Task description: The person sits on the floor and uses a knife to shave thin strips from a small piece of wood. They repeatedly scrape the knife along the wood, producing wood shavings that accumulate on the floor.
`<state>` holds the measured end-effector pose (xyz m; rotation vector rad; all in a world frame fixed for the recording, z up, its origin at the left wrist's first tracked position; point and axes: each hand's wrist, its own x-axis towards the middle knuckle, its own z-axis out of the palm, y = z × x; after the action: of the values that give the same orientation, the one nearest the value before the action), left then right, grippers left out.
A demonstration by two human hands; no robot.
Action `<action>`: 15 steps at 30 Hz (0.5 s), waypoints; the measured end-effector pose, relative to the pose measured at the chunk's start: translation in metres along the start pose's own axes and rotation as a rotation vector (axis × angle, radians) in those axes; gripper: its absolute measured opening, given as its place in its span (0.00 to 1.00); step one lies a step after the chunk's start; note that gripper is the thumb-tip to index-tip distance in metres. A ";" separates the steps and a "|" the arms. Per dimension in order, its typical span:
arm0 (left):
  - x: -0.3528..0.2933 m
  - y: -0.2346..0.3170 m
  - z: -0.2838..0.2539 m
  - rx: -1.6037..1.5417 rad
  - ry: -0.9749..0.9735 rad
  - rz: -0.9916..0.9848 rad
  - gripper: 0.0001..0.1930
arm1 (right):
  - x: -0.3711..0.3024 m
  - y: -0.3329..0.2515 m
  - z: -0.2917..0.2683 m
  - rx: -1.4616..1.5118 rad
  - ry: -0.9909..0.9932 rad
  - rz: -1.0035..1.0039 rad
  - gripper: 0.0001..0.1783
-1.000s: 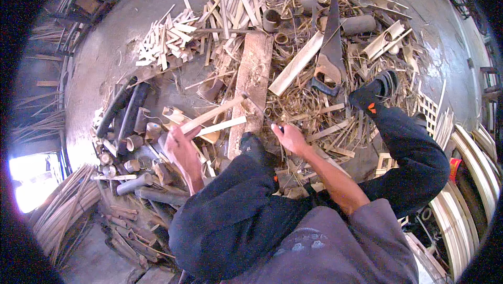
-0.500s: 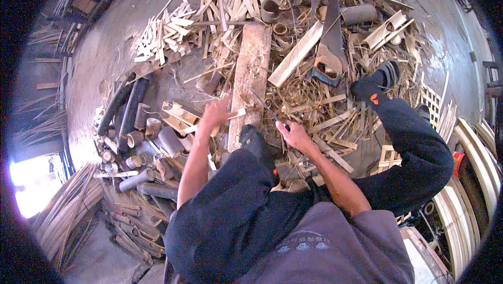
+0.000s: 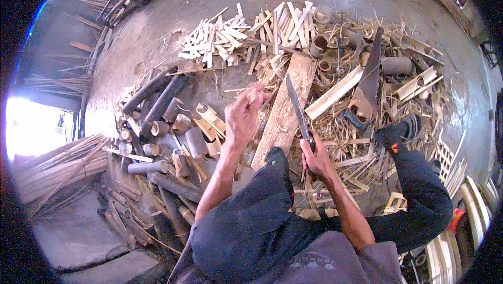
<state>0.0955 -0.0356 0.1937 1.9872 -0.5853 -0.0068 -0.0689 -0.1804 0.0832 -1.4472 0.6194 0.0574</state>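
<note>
My right hand point(image 3: 316, 159) is closed round the handle of a long knife point(image 3: 297, 104), whose narrow dark blade points up and away over a worn wooden board point(image 3: 277, 126). Left of that board, my left hand point(image 3: 245, 112) is raised with its fingers bent together. A pale patch shows among those fingers, but what they hold is too blurred to make out. The board lies on the floor before me, its near end beside my left foot point(image 3: 277, 161). Beyond it lies a heap of short pale bamboo strips point(image 3: 220, 37).
A handsaw point(image 3: 367, 84) and a split bamboo length point(image 3: 335, 92) lie right of the board among shavings. Cut bamboo tubes point(image 3: 196, 142) cluster at left, near long dark poles point(image 3: 165, 98). A bundle of long strips point(image 3: 68, 166) sits farther left. My right foot point(image 3: 393, 134) rests beyond the shavings.
The view has swung left. My left hand has lifted off the board's edge, where it held a pale bamboo strip. My right hand has turned the knife blade more upright.
</note>
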 end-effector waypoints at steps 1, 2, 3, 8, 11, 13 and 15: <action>0.001 0.003 0.013 -0.031 0.015 0.037 0.14 | 0.002 -0.009 -0.008 -0.032 0.024 -0.102 0.27; 0.001 0.001 0.030 -0.160 0.057 0.045 0.14 | 0.001 -0.013 -0.013 -0.061 0.042 -0.198 0.28; -0.003 -0.010 0.043 -0.234 0.095 0.070 0.14 | -0.001 -0.027 -0.012 -0.087 0.042 -0.291 0.29; -0.021 -0.042 0.070 -0.593 0.084 -0.040 0.21 | -0.047 -0.125 -0.009 0.062 -0.065 -0.245 0.33; -0.019 -0.032 0.096 -0.835 0.137 0.032 0.28 | -0.052 -0.138 -0.020 0.080 -0.151 -0.212 0.37; -0.023 -0.030 0.086 -0.576 0.084 -0.057 0.26 | -0.056 -0.144 -0.014 0.138 -0.222 -0.209 0.33; -0.027 -0.032 0.091 -0.670 -0.043 -0.051 0.21 | -0.063 -0.151 -0.015 0.224 -0.251 -0.086 0.31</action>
<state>0.0611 -0.0892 0.1164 1.3504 -0.4783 -0.2465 -0.0672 -0.1964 0.2470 -1.2238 0.3456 0.0972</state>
